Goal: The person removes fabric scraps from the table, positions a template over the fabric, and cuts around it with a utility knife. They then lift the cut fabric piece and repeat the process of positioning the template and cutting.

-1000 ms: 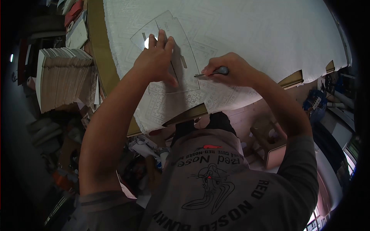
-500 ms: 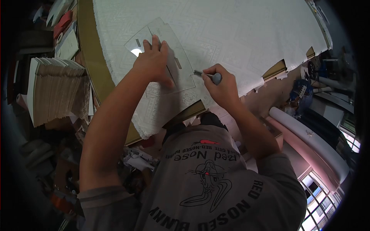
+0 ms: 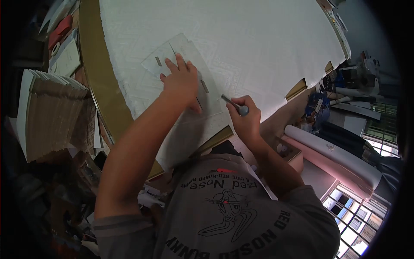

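Your left hand (image 3: 181,82) lies flat, fingers spread, pressing the clear curved plastic template (image 3: 183,69) onto the white embossed patterned sheet (image 3: 258,39); it grips nothing, only holds it down. Your right hand (image 3: 246,118) is closed in a narrow pinch round the grey-handled metal-tipped scribing tool (image 3: 235,105). Whether that is a knife or a marker cannot be told.

The template sits near the sheet's near-left corner, its long axis running away from you. Its right edge lies just left of the tool tip, so the right hand is the nearer one to that edge; the tool's shaft slants from your fist up and left toward it.

Left of the sheet stands 1 tall stack of pale cut sheets (image 3: 51,116); right of it lies a white paper roll (image 3: 340,157).

Against the frame 1.0 s earlier, the right hand has drawn back toward you along the template edge, with the tool now pointing away rather than sideways. The left hand has kept its place.
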Demonstrator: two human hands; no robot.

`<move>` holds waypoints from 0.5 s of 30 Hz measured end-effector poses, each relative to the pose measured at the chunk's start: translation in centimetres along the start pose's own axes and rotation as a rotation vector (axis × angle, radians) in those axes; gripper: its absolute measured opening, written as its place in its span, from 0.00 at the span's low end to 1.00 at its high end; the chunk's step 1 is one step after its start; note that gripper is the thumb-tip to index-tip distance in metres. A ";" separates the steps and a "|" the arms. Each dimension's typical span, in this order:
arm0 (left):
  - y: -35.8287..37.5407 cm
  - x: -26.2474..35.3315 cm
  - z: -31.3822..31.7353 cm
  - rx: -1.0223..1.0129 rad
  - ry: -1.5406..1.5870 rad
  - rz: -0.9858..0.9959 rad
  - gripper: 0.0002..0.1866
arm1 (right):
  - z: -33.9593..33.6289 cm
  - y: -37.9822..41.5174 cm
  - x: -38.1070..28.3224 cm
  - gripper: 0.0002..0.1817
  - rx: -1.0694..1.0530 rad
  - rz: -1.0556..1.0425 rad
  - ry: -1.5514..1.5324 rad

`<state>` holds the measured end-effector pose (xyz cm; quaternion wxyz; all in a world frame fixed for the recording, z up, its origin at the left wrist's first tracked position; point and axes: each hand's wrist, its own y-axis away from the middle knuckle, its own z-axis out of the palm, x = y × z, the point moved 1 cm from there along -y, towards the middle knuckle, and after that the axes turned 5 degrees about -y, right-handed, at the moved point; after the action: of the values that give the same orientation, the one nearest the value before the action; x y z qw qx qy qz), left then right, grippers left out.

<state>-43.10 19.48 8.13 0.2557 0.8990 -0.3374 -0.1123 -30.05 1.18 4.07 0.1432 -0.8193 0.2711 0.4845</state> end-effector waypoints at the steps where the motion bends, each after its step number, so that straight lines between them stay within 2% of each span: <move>1: -0.1 0.0 0.2 0.000 0.010 0.005 0.80 | 0.5 -0.3 0.1 0.11 0.046 -0.007 -0.064; 3: -0.1 0.1 0.4 -0.004 0.019 0.008 0.80 | 2.2 -3.4 -0.1 0.11 0.046 -0.035 -0.064; 5: -0.1 0.1 0.2 0.002 0.027 0.008 0.79 | 4.6 -8.6 -1.6 0.11 0.054 -0.200 0.007; 8: 0.0 0.2 0.0 0.004 0.002 0.018 0.79 | 7.6 -14.6 -3.9 0.10 -0.001 -0.221 -0.014; 10: 0.0 0.2 0.1 0.018 -0.002 0.013 0.78 | 8.5 -16.4 -5.0 0.10 -0.054 -0.151 -0.018; 15: 0.0 0.1 0.3 0.046 0.010 0.019 0.78 | 8.6 -16.7 -3.5 0.11 -0.071 -0.155 -0.108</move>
<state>-43.14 19.35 7.88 0.2376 0.9020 -0.3470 -0.0976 -27.88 20.09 2.43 0.1659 -0.8150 0.1814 0.5247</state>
